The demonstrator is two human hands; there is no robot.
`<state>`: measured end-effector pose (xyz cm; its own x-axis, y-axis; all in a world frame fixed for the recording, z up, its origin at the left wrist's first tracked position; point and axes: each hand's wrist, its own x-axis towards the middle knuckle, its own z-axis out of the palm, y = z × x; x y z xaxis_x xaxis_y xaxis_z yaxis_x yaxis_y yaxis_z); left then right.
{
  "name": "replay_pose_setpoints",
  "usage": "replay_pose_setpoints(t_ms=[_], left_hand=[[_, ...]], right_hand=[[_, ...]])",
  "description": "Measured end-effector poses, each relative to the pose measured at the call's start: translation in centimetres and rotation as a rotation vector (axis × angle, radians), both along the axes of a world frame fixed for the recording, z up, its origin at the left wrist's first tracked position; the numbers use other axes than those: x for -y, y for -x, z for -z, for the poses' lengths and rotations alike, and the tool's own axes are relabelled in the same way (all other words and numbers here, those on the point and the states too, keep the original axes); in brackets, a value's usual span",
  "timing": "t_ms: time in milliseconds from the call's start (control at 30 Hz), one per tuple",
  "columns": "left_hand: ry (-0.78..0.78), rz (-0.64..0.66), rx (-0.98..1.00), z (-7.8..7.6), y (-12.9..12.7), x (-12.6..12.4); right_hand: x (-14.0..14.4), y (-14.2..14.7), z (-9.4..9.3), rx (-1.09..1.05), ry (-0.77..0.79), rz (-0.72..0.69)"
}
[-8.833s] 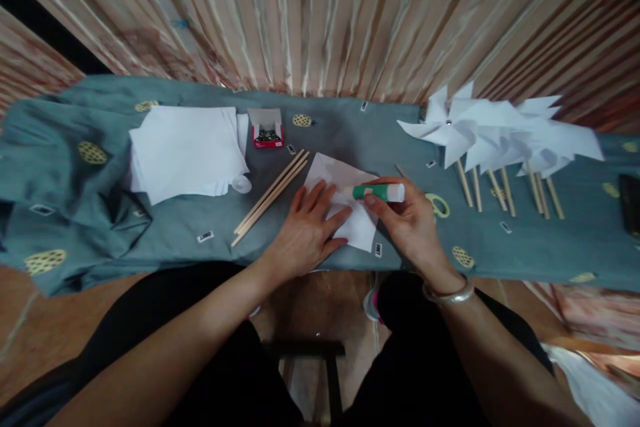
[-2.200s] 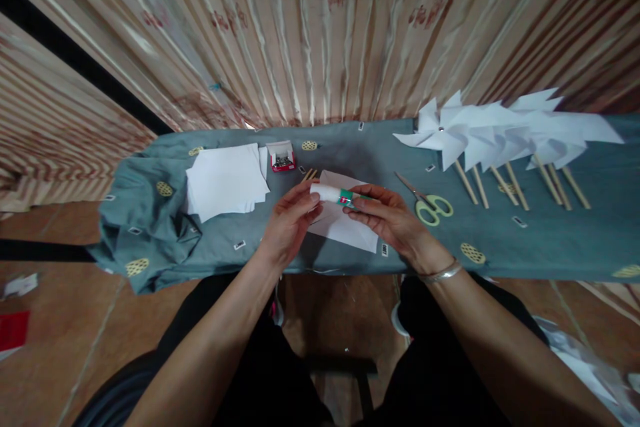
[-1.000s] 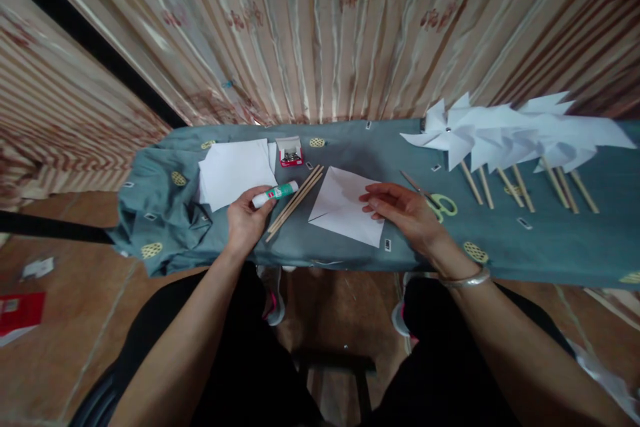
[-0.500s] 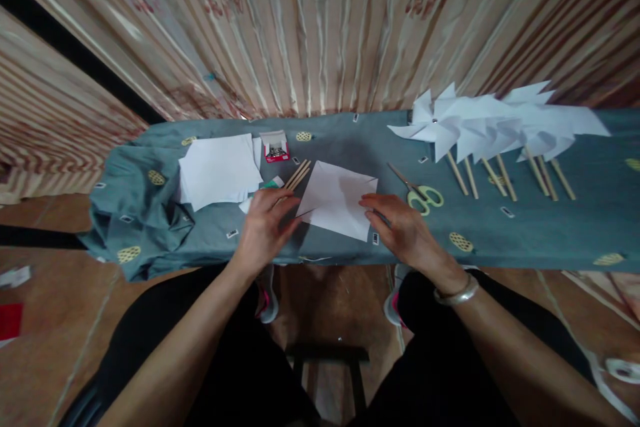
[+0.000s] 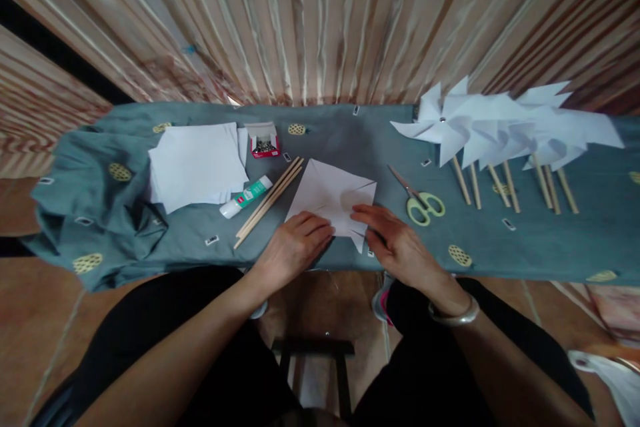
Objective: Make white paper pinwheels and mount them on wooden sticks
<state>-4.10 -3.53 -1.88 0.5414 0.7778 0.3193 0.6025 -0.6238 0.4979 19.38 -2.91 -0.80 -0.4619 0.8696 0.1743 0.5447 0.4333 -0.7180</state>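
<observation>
A white square paper (image 5: pixel 327 192) with cut flaps lies on the grey-blue cloth (image 5: pixel 350 140) in front of me. My left hand (image 5: pixel 295 247) rests flat on its near left part, fingers pressing the sheet. My right hand (image 5: pixel 393 240) touches its near right corner, where a flap is bent over. A green and white glue stick (image 5: pixel 246 197) lies capped to the left, apart from both hands. Several wooden sticks (image 5: pixel 270 200) lie between the glue stick and the paper.
A stack of white sheets (image 5: pixel 195 163) and a small red box of pins (image 5: pixel 263 141) sit at the left. Green-handled scissors (image 5: pixel 420 200) lie right of the paper. Several finished white pinwheels (image 5: pixel 500 130) on sticks lie at the far right. A striped curtain hangs behind.
My left hand laid the glue stick down beside the sticks and came back onto the paper. My right hand moved to the paper's near right corner, where a flap now bends over.
</observation>
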Motion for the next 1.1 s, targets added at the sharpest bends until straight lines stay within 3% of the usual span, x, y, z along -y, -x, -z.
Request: replay_pose_setpoints(t_ms=[233,400,633,833,1100], left_hand=[[0.128,-0.070,0.111,-0.3,-0.2,-0.2],[0.159,-0.084,0.148,-0.2,-0.3,0.0],[0.163,-0.098,0.117,-0.4,-0.5,-0.2],[0.194,-0.185,0.153,-0.5,-0.5,0.1],[0.104,-0.117,0.107,-0.4,-0.6,0.1]], right_hand=[[-0.7,1.1,0.0,-0.184,0.221,0.137],[-1.4,2.8,0.4,-0.265,0.270,0.231],[-1.9,4.1,0.1,-0.201,0.214,0.257],[-1.8,4.5,0.0,-0.045,0.081,0.286],[-1.4,4.8,0.4,0.051,-0.049,0.283]])
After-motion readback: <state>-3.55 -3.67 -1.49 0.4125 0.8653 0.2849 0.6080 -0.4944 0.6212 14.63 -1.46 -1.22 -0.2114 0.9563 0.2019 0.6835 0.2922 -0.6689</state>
